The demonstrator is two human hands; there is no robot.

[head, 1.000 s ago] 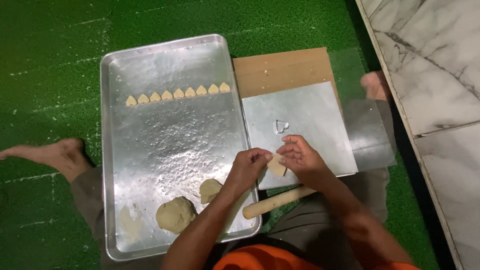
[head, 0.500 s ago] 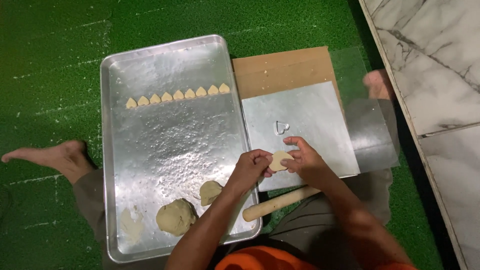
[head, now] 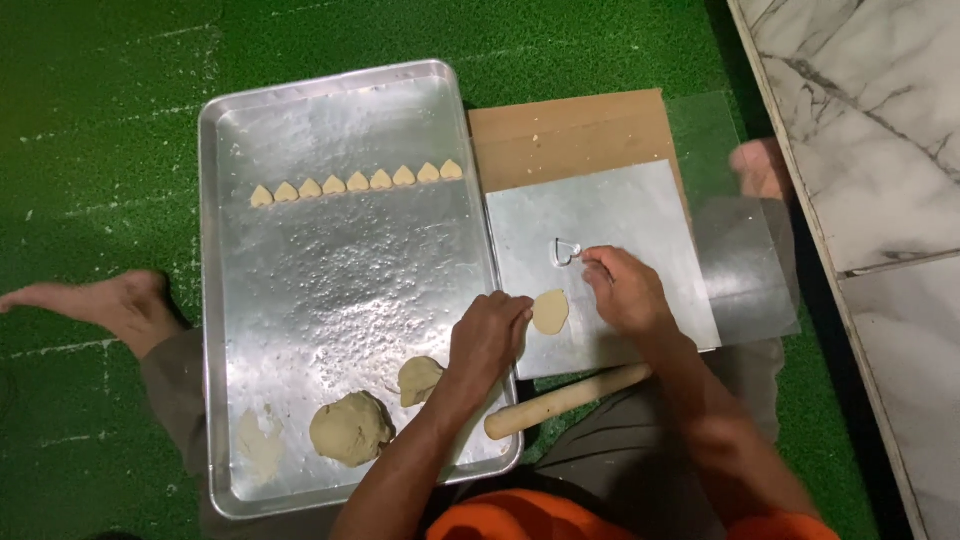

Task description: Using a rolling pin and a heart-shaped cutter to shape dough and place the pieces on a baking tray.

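Nearest, at the bottom edge, an orange garment is cut off by the frame, and both forearms rise out of it. Just beyond lies a pale wooden rolling pin, its far end partly hidden under the right forearm. On the near end of the large silver baking tray sit a round lump of tan dough, a smaller tan dough piece and a faint floury smear whose shape is hard to make out.

The left hand rests palm down over the tray's right rim, fingers curled, their tips touching a small flattened oval of tan dough; whether it pinches the oval or only steadies it cannot be told. That oval lies on a square silver metal sheet, between the two hands. The right hand rests on the same sheet, fingers bent, fingertips at a small clear heart-shaped cutter; its grip there is hidden by the fingers.

The sheet lies on a brown cardboard board, with a clear plastic film over its right side, barely visible. Farther up the tray stands a row of nine small tan heart-shaped dough cutouts. A bare foot shows at left and another at right, on green artificial turf; white marble flooring fills the right corner.
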